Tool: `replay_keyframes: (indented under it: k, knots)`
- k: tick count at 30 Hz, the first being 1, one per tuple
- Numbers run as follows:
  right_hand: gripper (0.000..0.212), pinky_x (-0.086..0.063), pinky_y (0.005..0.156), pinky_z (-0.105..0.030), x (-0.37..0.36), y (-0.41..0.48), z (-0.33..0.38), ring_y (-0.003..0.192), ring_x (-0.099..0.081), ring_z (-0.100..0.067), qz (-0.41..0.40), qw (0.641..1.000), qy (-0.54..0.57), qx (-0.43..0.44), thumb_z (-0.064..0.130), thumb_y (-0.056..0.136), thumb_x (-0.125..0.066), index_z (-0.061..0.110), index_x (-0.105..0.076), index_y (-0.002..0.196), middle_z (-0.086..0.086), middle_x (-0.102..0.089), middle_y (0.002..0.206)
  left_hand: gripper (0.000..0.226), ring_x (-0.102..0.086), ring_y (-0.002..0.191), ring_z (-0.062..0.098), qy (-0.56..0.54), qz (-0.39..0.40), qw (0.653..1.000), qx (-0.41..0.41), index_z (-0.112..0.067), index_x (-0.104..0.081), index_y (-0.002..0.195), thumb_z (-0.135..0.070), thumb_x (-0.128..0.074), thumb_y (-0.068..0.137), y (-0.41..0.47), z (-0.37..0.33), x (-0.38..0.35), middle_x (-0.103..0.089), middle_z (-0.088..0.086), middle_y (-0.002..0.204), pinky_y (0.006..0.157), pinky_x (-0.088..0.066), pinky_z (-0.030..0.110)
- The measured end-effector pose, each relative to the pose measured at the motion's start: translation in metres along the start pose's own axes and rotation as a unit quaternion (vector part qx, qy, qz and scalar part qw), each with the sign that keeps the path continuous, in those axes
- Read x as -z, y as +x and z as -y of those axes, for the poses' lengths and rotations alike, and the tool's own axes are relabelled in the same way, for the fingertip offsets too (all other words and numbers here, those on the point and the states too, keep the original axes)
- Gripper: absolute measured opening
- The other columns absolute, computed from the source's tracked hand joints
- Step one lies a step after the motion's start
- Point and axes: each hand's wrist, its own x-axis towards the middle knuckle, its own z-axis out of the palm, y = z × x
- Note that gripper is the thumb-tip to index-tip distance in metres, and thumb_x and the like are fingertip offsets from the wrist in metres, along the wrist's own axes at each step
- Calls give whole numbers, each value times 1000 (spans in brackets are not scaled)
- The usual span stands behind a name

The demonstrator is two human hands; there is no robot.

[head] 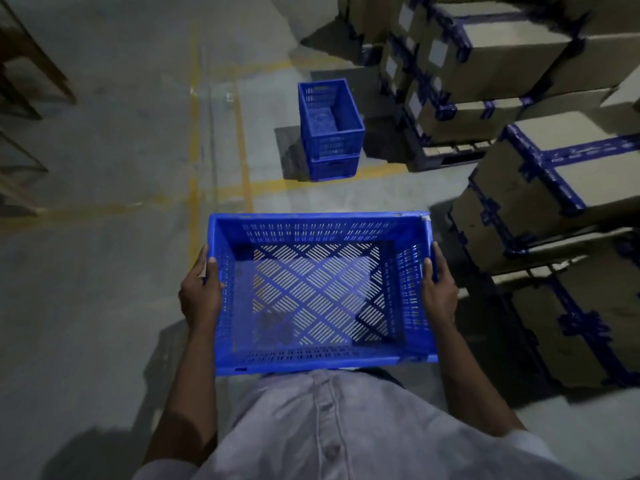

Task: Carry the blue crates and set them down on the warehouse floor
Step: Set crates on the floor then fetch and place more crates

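The left grip [201, 292] curls round the left rim of an empty crate [318, 228], thumb inside. The right grip [439, 289] clasps the right rim the same way. The crate hangs level between them, off the floor [104, 323], against a grey shirt [329, 427]. Well ahead of both grips, a stack [330, 133] of 2 crates stands on the floor, with taped boxes [502, 64] beyond the right grip.

Blue crates: 1 carried, 2 stacked.
My carried crate [322, 292], empty and slotted, is held level at both short ends, near; the stacked pair [330, 133] stands upright on the floor [104, 306], far.
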Motion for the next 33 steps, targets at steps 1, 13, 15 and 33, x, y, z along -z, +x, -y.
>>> replay_keyframes:
  k: [1, 13, 15, 33]
  knots:
    - [48, -62, 99, -55, -12, 16, 16, 122, -72, -29, -3, 1000, 1, -7, 71, 111, -45, 67, -41, 159, -2, -69, 149, 43, -78, 75, 42, -2, 1, 1000, 3, -81, -55, 146, -80, -57, 103, 23, -7, -9, -79, 2, 79, 67, -66, 57]
    - [49, -63, 97, -59, -153, 226, 118, 120, -72, -27, 4, 1000, 9, -28, 75, 108, -46, 72, -40, 156, -4, -65, 153, 48, -61, 57, 22, 16, 18, 1000, -2, -76, -57, 147, -85, -58, 100, 259, -71, -148, -75, 4, 72, 70, -66, 66]
    - [46, -61, 100, -56, -177, 270, 135, 125, -71, -28, 8, 1000, 10, -15, 73, 109, -45, 74, -39, 155, -2, -64, 155, 46, -60, 56, 21, 17, 25, 1000, 7, -76, -59, 146, -83, -58, 100, 296, -86, -175, -75, 5, 71, 70, -66, 66]
    - [51, -54, 85, -29, -347, 563, 282, 97, -68, -1, -3, 999, -3, -36, 65, 114, -47, 56, -44, 164, 1, -72, 139, 46, -50, 57, 18, 32, 41, 999, -15, -68, -60, 152, -71, -61, 106, 602, -197, -389, -65, 6, 66, 64, -62, 57]
